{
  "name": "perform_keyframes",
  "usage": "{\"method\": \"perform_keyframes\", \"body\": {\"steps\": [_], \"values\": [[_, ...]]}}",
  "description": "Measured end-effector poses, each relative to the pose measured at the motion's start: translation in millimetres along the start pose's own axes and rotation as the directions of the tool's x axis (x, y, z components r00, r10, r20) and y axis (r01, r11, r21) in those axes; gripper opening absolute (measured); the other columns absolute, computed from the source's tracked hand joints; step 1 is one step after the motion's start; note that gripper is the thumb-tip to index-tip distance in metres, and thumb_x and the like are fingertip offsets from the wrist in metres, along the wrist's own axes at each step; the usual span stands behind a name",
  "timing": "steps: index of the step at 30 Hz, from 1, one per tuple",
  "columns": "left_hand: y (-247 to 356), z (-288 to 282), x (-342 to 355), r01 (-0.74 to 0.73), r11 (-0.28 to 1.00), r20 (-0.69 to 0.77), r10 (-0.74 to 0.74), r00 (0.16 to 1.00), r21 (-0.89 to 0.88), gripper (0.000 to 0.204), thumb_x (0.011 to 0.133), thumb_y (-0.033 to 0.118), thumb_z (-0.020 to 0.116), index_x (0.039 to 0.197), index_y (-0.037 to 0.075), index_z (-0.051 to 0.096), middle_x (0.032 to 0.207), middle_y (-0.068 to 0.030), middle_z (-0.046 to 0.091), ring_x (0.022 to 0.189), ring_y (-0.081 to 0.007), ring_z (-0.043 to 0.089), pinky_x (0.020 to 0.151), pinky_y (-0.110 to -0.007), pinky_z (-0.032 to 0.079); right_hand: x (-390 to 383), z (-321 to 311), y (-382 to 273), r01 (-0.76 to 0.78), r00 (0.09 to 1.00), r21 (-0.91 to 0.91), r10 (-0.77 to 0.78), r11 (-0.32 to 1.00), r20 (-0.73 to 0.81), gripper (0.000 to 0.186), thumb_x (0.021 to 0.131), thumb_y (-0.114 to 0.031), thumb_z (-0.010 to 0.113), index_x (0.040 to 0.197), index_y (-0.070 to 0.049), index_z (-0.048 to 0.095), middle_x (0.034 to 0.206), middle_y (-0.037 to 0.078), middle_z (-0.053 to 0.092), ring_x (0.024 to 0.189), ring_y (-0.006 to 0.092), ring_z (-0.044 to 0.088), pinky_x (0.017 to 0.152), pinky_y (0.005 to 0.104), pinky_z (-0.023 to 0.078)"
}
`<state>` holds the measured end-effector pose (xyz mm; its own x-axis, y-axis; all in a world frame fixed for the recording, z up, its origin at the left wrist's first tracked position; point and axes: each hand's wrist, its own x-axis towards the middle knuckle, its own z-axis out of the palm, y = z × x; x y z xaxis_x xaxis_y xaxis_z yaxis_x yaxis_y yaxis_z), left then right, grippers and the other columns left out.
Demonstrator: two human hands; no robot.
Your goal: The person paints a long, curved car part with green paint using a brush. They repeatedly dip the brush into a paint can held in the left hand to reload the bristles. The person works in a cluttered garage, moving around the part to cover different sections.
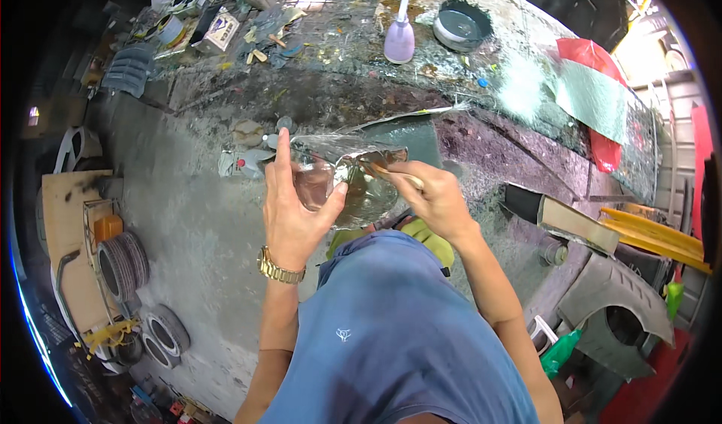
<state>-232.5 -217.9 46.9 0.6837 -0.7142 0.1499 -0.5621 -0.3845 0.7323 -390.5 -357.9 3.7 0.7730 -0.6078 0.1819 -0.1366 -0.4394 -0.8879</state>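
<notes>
Head view. My left hand (292, 212) is partly spread: the index finger points upward, and the thumb reaches across the near side of a shiny, crinkled, partly see-through piece (361, 187), supporting it at its left edge. My right hand (435, 198) is closed, fingers curled and pinched around the pale handle of a slim tool (408, 178). The tool's far end meets the upper right part of the shiny piece; its exact tip I cannot tell among the reflections. The shiny piece is located between my two hands, in front of my blue shirt (406, 319). A gold-coloured watch (280, 268) is on my left wrist.

Beyond my hands stands a stained worktop (421, 74). On it, a squeeze bottle (399, 42) with purplish contents stands upright, just beside a round black bowl (459, 7) holding liquid. At the worktop's right end, a silvery sheet (594, 97) lies across a red piece (589, 53). To the left, on the floor (210, 274), I note tyres (120, 266), some standing side by side, near a tan board (68, 221). To the right are a grey curved panel (617, 289) and yellow strips (654, 240).
</notes>
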Motion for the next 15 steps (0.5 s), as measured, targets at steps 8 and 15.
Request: {"method": "perform_keyframes", "body": {"steps": [8, 15], "values": [[17.8, 26.1, -14.5, 0.113, 0.988, -0.082, -0.122, 0.989, -0.104, 0.087, 0.072, 0.017, 0.075, 0.144, 0.007, 0.027, 0.106, -0.0123, 0.052, 0.088, -0.0216, 0.055, 0.078, -0.034, 0.047, 1.4, -32.3, 41.8, -0.43, 0.9, 0.489, 0.406, 0.759, 0.161, 0.021, 0.093, -0.017, 0.056, 0.089, 0.001, 0.066, 0.067, 0.004, 0.062, 0.052, 0.0067, 0.053, 0.044, 0.022, 0.041], [27.4, 34.0, -32.1, 0.333, 0.93, -0.221, -0.361, 0.906, -0.155, 0.085, 0.075, 0.018, 0.075, 0.145, 0.009, 0.027, 0.106, -0.0103, 0.053, 0.085, -0.016, 0.052, 0.074, -0.03, 0.045, -4.0, -124.3, 146.6, -0.419, 0.89, 0.665, 0.424, 0.618, 0.167, 0.022, 0.092, -0.018, 0.057, 0.1, 0.002, 0.064, 0.071, 0.006, 0.064, 0.055, 0.0058, 0.055, 0.045, 0.0185, 0.044]]}}
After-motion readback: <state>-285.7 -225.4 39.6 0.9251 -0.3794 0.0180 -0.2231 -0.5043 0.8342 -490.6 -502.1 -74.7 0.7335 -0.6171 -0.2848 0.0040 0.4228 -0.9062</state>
